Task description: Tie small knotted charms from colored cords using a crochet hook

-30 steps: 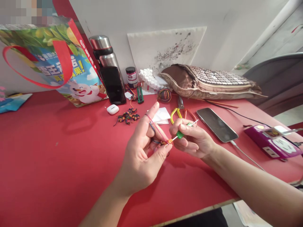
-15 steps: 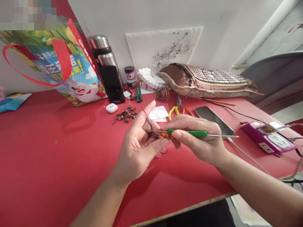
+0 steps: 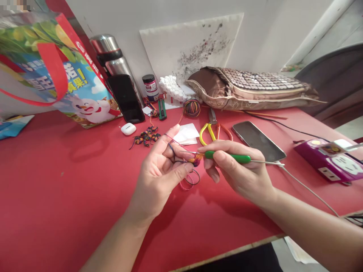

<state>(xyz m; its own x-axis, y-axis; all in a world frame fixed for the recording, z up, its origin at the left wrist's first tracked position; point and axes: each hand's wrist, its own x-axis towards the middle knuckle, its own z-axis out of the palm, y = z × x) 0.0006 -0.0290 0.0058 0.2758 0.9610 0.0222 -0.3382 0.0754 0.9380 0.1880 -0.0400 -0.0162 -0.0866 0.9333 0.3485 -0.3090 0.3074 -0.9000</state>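
My left hand [image 3: 159, 170] pinches a small crochet piece [image 3: 195, 160] in orange, yellow and purple between thumb and fingers. Pink and dark yarn [image 3: 173, 149] runs over its raised index finger, and loose loops hang below the piece. In my right hand [image 3: 241, 170] is a crochet hook [image 3: 228, 156] with a green grip, its thin shaft pointing left and touching the piece. Whether the hook tip sits inside a stitch is too small to tell. Behind the hands lie a multicoloured yarn ball [image 3: 192, 108] and another crocheted piece [image 3: 146, 136].
Pliers [image 3: 212, 117] with yellow and red handles, white paper [image 3: 188, 133], and a phone [image 3: 259, 141] on a cable lie beyond my hands. A purple power strip [image 3: 329, 160] is at right. Farther back stand a steel flask [image 3: 109, 53], upright phone [image 3: 126, 98], gift bag [image 3: 85, 87] and cushion [image 3: 249, 88].
The view has shifted slightly. The hook has drawn a little to the right relative to my left hand, and more of the crochet piece shows between the hands.
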